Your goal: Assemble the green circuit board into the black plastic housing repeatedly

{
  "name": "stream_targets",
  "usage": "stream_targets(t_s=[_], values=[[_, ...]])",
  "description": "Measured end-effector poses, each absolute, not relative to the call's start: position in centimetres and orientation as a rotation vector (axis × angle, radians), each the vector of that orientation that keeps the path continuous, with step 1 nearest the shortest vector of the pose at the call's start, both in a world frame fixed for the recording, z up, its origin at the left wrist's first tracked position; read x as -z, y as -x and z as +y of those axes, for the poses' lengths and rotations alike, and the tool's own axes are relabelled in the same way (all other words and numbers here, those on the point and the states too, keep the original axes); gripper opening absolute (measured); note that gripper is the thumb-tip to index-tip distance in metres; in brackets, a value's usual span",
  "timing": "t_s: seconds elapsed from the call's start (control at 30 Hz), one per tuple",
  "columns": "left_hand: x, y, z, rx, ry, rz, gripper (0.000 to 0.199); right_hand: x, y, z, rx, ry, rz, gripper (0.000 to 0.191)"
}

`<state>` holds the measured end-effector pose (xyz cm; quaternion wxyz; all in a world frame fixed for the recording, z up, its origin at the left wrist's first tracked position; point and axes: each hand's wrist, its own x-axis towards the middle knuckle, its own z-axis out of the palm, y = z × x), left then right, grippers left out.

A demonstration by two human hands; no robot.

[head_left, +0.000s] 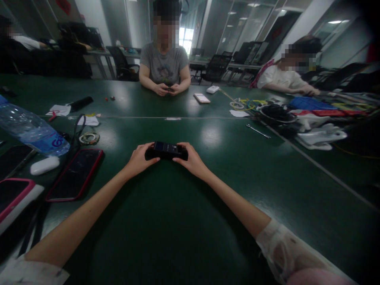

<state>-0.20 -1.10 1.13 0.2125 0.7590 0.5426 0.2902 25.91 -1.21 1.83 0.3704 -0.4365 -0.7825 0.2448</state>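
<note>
A black handheld device (pixel 166 149) with a small dark screen and buttons on its top face is at the middle of the green table (pixel 166 221). My left hand (pixel 139 159) grips its left end, thumb along the near edge. Around the right end are the fingers of my right hand (pixel 192 159), its thumb also on the near side. Whether the device touches the tabletop I cannot tell. Closest to my left forearm lies a phone in a red case (pixel 75 174).
To the left are a water bottle (pixel 32 130), a white earbud case (pixel 44 165), a pink-edged phone (pixel 14 194) and a bead bracelet (pixel 89 137). A wrench (pixel 258 131) and tangled cables (pixel 277 113) lie right. A person (pixel 164 59) sits opposite; another person (pixel 285 77) sits far right.
</note>
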Motion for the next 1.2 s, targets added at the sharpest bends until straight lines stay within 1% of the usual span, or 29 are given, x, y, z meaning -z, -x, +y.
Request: stream_targets(t_s=[0.17,0.73,1.2], values=[[-1.1,0.2,-1.1,-0.811,-2.097,1.512,0.068,-1.7,-26.0,-1.1,-0.632,1.109,-2.01,0.052],[-1.6,0.2,-1.0,-0.822,-2.103,1.442,0.065,-2.2,-26.0,-1.2,-0.646,1.039,-2.016,0.049],[-1.8,0.1,-1.0,-0.851,-2.122,1.412,0.064,-2.4,-26.0,-1.3,-0.774,0.97,-1.963,0.047]])
